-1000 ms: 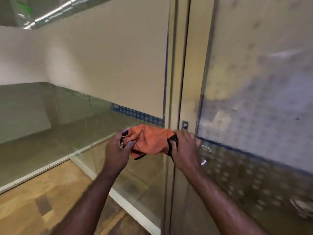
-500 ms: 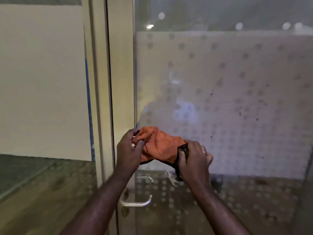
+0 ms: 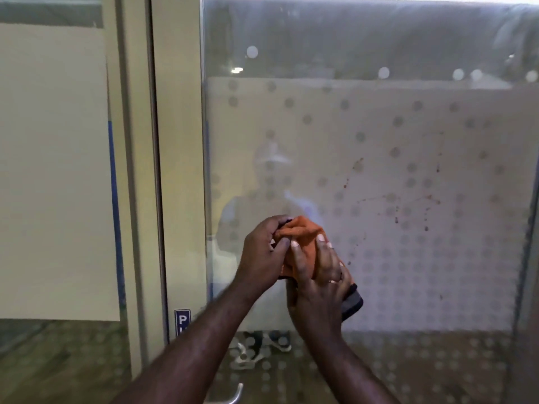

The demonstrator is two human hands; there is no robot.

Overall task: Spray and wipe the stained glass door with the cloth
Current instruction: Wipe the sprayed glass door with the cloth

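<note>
A frosted glass door (image 3: pixel 379 272) with a dot pattern fills the right side of the view. Reddish-brown splatter stains (image 3: pixel 396 205) mark it to the upper right of my hands. Both hands bunch an orange cloth (image 3: pixel 303 231) with a dark edge, close in front of the glass. My left hand (image 3: pixel 262 255) pinches the cloth's top left. My right hand (image 3: pixel 318 275) presses flat over the cloth with fingers spread, and a dark edge of the cloth sticks out below it. No spray bottle is in view.
The door's pale frame (image 3: pixel 178 170) runs vertically left of the glass, with a small blue sign (image 3: pixel 182 320) low on it. A metal door handle (image 3: pixel 233 396) shows at the bottom edge. Another glass panel (image 3: pixel 52 170) stands at the left.
The view has closed in on the door and shifted up and right. My hands have come together, folding the spread cloth into a tighter bunch, with the right hand now laid over it.
</note>
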